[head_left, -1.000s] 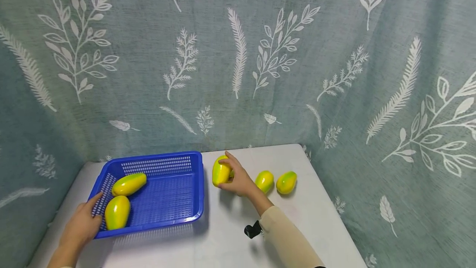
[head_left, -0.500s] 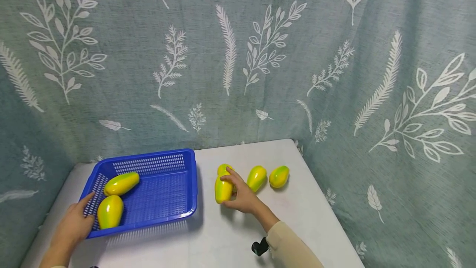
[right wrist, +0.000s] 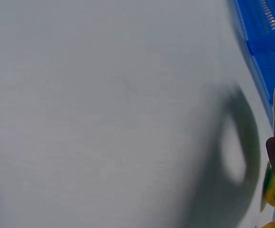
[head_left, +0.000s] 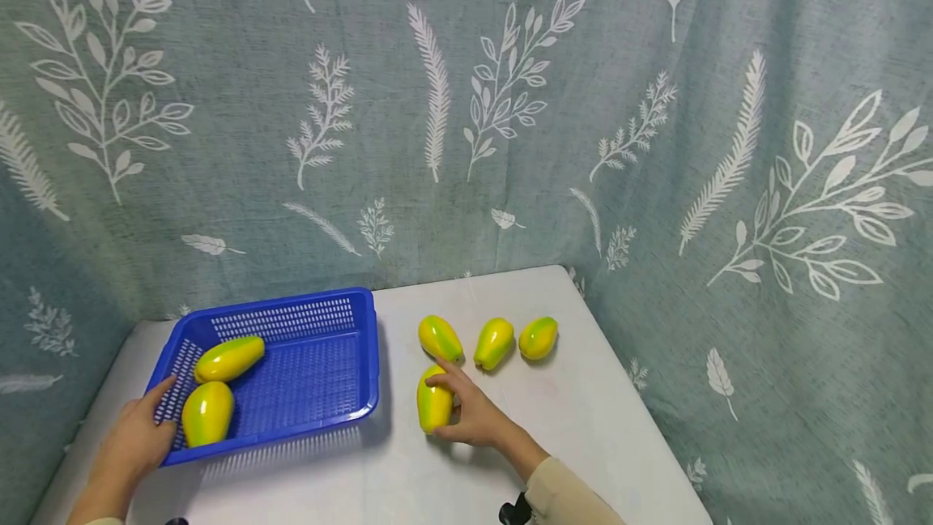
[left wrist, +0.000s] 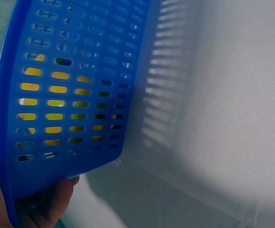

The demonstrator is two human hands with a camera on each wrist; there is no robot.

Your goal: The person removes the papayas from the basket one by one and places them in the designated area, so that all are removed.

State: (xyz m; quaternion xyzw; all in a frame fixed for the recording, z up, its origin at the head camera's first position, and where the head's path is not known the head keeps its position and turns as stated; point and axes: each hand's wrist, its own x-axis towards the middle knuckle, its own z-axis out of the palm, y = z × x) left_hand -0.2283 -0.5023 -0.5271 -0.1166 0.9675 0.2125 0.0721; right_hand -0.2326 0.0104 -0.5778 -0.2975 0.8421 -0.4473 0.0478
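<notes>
Held fruit (head_left: 430,407): yellow-green, over the table (head_left: 408,480), right of the basket, nearer the person than the row of three. Right hand (head_left: 474,420) pinches it, thumb at the near end, fingers at the far end. Raised or touching cloth: hard to tell. Glossy, rounded skin probably gives little friction; an off-centre pinch could let it slip and roll. Back fruit (head_left: 440,339) sits just behind it; a sideways swing could knock that one into middle fruit (head_left: 495,344) or end fruit (head_left: 538,339).

Basket (head_left: 313,383): left hand (head_left: 131,440) grips its near-left corner, fingers curled round the rim. Pulling or tipping there could send upper fruit (head_left: 229,359) and lower fruit (head_left: 208,414), both inside at the left end, rolling. A low pass from the right could clip the rim. Curtain (head_left: 364,104) hangs behind, well apart from the hands.
</notes>
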